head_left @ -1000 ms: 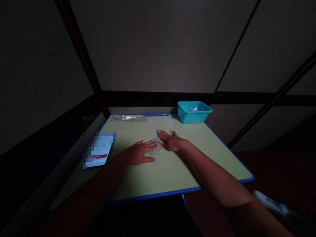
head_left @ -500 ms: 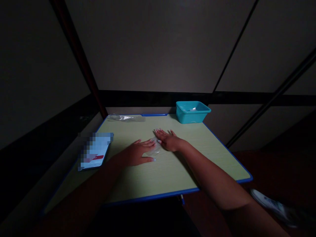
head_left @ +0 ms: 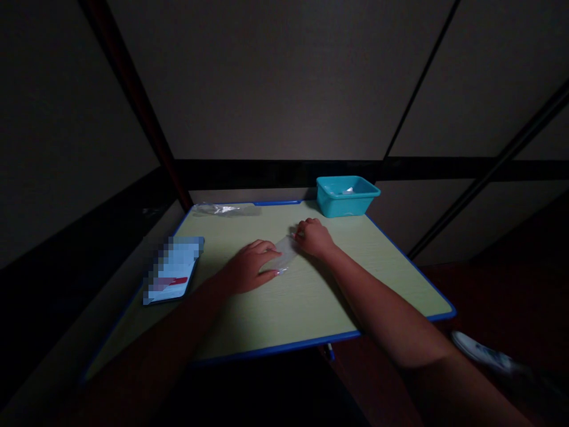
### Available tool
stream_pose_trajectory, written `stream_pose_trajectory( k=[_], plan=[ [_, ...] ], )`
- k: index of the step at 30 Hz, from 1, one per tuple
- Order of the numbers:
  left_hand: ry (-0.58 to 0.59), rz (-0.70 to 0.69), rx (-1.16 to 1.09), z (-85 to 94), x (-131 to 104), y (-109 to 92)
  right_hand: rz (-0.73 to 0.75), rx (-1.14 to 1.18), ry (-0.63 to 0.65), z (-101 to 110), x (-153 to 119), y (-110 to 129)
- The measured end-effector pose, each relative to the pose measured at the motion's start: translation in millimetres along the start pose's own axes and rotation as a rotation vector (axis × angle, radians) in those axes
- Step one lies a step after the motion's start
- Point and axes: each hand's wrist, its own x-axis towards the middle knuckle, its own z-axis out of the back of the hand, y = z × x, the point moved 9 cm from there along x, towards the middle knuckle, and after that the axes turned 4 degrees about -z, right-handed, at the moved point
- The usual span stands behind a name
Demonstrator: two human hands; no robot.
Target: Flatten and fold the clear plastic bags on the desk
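Note:
A small clear plastic bag [head_left: 285, 251] lies on the light wooden tabletop [head_left: 302, 314] between my hands. My right hand [head_left: 313, 237] has its fingers curled in and pinches the bag's upper right corner. On the bag's left side rests my left hand [head_left: 255, 265], with thumb and index finger apart at its lower left part; the other fingers are bent, and no grip on the bag shows.
A turquoise basket [head_left: 347, 206] with something clear inside stands at the back right. Another clear plastic bag [head_left: 226, 210] lies at the back left. A tablet or phone [head_left: 175, 273] with a lit screen is at the left edge. A shoe [head_left: 480, 351] shows on the floor at right.
My right hand has gone from lying flat to curled fingers at the bag's corner. The left hand's fingers have bent and drawn back slightly, and more of the bag shows.

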Motion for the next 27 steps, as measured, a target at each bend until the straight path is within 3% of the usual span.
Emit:
stream_pose_trajectory(
  k=[7, 16, 24, 27],
  plan=[
    [0.061, -0.029, 0.047, -11.1, 0, -2, -0.069, 0.006, 0.075, -10, 0, -2],
    [0.087, -0.040, 0.062, -12.6, 0, -3, -0.100, 0.054, 0.169, -12, -5, 4],
    [0.091, -0.029, 0.058, -11.3, 0, -4, -0.196, 0.685, 0.177, -22, -2, 0],
    [0.085, -0.026, 0.044, -10.4, 0, -5, -0.212, 0.787, 0.179, -26, 0, -2]
  ],
)
